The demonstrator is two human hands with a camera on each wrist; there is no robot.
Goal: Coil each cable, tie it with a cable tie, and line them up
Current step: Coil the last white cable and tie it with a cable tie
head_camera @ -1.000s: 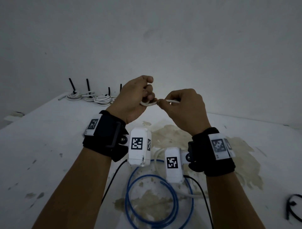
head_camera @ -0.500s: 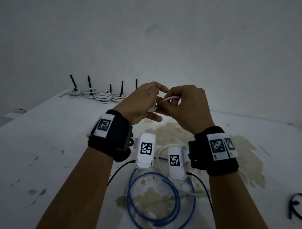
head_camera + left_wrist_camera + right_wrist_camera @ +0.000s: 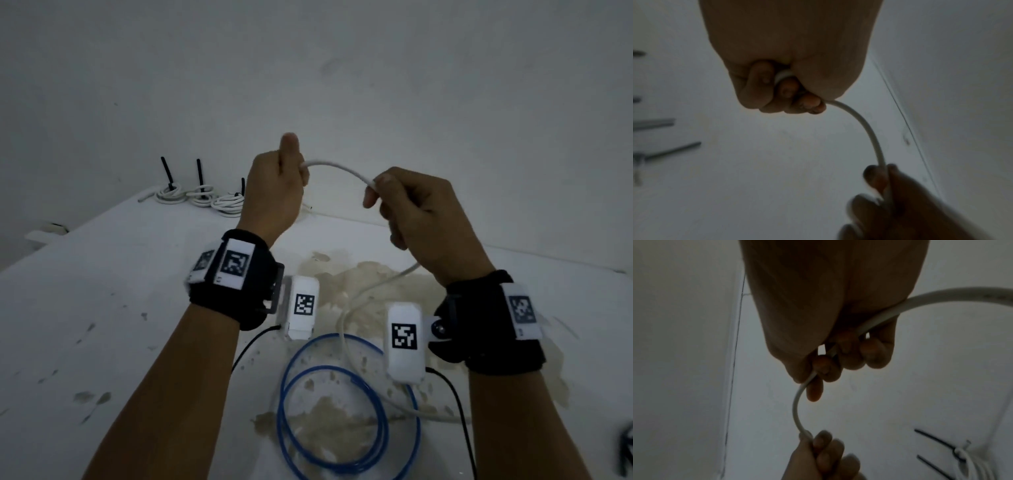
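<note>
The white cable (image 3: 337,168) arcs at frame centre, its end gripped in the left hand (image 3: 274,192), fed through the right hand's (image 3: 418,219) curled fingers. Coiling barely begun. Upper left, seemingly three tied coils (image 3: 202,198) lined up; blue cable (image 3: 342,411) waits untied.

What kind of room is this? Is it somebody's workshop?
Probably a plain work corner, not a fitted workshop. A stained white table stands against a bare white wall, with tied white cable coils lined up at the back and a loose blue cable waiting.
</note>
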